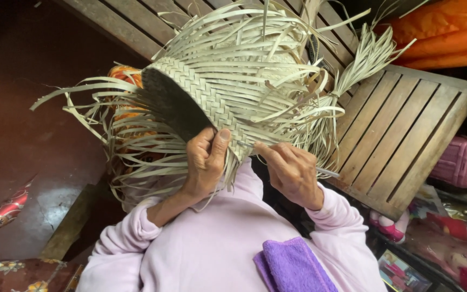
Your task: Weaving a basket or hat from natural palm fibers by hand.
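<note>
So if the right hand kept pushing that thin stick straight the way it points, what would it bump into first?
Probably the woven basket: the right hand aims the thin stick at its plaited side, beside the left hand's thumb. Depth is unclear.

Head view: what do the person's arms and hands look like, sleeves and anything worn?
Both arms wear long, soft pale lilac sleeves, bunched and wrinkled at the wrists. The left hand and right hand are bare: no gloves, and no rings, watch or bracelets visible from this angle. The sleeves are plain, without markings.
</note>
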